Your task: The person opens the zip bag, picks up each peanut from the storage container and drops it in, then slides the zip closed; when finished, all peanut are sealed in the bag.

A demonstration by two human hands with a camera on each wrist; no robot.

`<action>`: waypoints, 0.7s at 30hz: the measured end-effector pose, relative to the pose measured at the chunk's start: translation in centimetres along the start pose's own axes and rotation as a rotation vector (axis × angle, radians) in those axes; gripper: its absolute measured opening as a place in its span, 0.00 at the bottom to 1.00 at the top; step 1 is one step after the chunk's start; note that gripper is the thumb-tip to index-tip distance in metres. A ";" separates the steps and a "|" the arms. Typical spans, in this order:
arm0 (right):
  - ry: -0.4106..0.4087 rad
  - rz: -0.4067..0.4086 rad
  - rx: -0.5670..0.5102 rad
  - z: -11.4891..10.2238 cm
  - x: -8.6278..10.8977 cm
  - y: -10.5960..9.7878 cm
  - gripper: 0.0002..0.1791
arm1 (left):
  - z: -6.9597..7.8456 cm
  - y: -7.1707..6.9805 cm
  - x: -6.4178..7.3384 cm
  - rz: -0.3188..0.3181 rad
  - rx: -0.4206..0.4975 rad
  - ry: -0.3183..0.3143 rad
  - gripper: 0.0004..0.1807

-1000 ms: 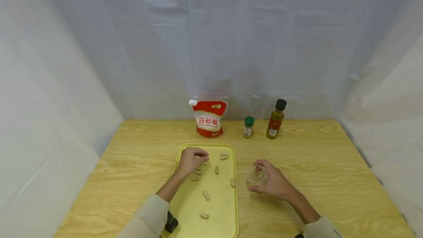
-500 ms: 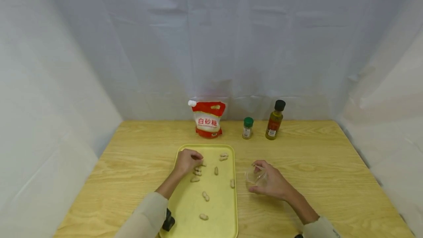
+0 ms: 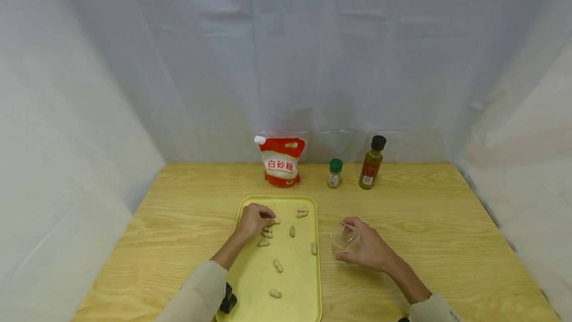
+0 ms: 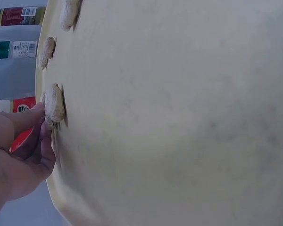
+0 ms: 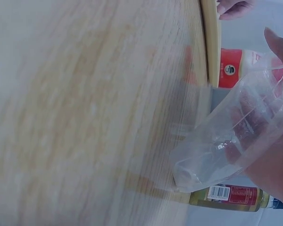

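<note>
My left hand (image 3: 255, 220) is over the upper left of the yellow tray (image 3: 295, 282). Its thumb and fingertips pinch a peanut (image 3: 277, 221) in its shell. Close below the fingers lie more peanuts (image 3: 266, 232), and in the left wrist view one peanut (image 4: 54, 103) partly covers the fingertips. To the right of the tray, my right hand (image 3: 368, 247) holds a clear plastic bag (image 3: 346, 240), thumb and fingers curved around its spread mouth. Seen from the right wrist, the bag (image 5: 212, 150) hangs down near the wooden table, with what looks like something pale at its bottom.
Several other peanuts (image 3: 278, 265) are scattered across the tray. Behind it stands a red and white sugar pouch (image 3: 282, 163). Further right are a small green-capped jar (image 3: 334, 174) and a black-capped bottle (image 3: 372, 163). White sheeting (image 3: 290, 63) encloses the wooden table (image 3: 192, 198).
My left hand has shifted slightly left and lowered, and its fingertips have closed on a peanut. The right hand and the bag have stayed nearly in place.
</note>
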State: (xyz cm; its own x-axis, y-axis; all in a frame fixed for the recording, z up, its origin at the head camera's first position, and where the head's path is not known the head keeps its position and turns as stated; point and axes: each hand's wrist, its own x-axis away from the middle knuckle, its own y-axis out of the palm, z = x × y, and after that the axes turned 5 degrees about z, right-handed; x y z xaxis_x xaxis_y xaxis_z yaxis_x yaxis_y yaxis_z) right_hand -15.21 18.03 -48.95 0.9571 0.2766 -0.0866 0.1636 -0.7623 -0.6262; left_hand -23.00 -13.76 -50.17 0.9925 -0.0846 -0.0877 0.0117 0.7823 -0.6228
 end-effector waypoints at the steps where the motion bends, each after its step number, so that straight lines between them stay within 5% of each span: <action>1: -0.001 -0.001 0.000 0.0 0.0 0.0 0.44 | 0.0 0.0 0.0 0.010 -0.005 0.007 0.02; 13: 0.004 0.010 -0.003 -0.1 0.0 0.0 0.42 | 2.7 -0.3 0.5 0.053 0.062 0.038 0.02; 21: -0.014 0.014 0.005 -0.1 0.0 0.1 0.43 | 5.6 0.5 1.4 0.003 0.130 0.104 0.04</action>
State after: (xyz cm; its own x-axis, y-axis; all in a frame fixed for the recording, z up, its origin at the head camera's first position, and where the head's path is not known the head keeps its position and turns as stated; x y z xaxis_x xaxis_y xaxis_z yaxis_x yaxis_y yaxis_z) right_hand -15.22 17.90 -48.94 0.9558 0.2740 -0.1062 0.1488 -0.7630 -0.6290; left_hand -20.87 -10.03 -46.20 0.9747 -0.1404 -0.1739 0.0310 0.8553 -0.5171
